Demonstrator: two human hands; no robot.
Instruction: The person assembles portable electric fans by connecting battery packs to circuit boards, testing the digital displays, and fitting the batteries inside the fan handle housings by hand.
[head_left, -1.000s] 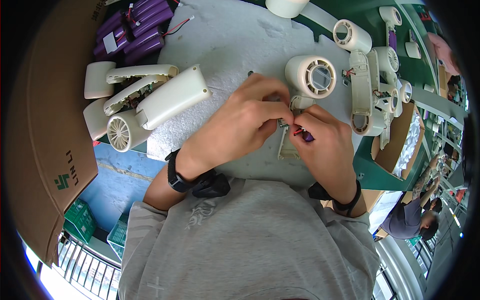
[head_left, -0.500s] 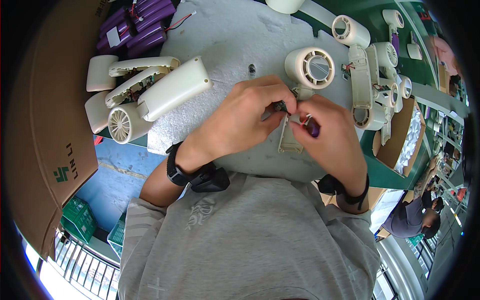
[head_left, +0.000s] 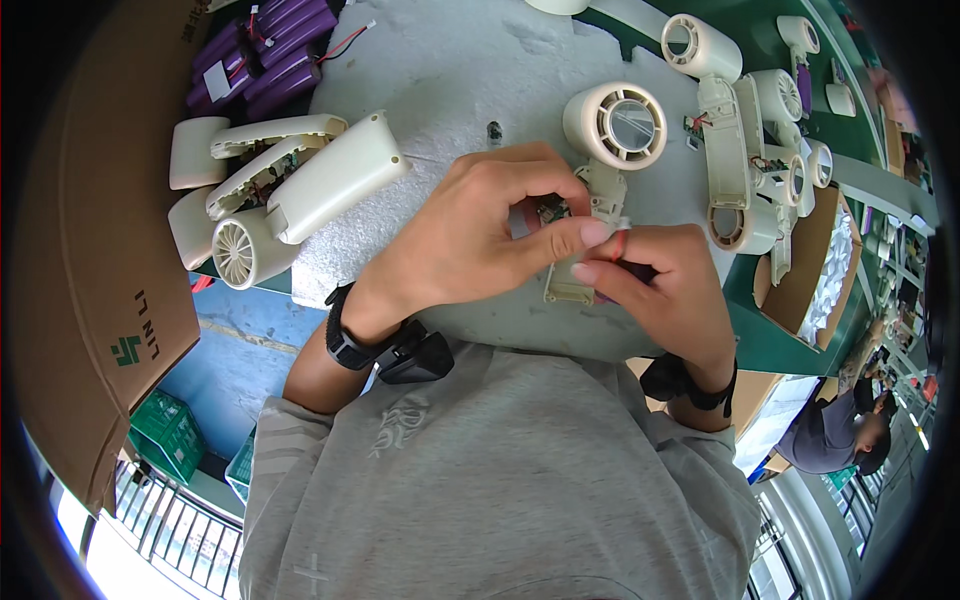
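- Left hand (head_left: pixel 480 235) pinches a small part, mostly hidden behind its thumb.
- Right hand (head_left: pixel 660 285) grips red wires (head_left: pixel 619 243); purple object under it unclear.
- Cream fan housing (head_left: pixel 612 130) at 12 o'clock, handle partly covered.

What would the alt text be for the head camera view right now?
Both hands meet over a white foam mat: the left hand and right hand pinch a small red-wired part above an opened cream handheld fan. Cream fan shells and purple battery packs lie to the left.
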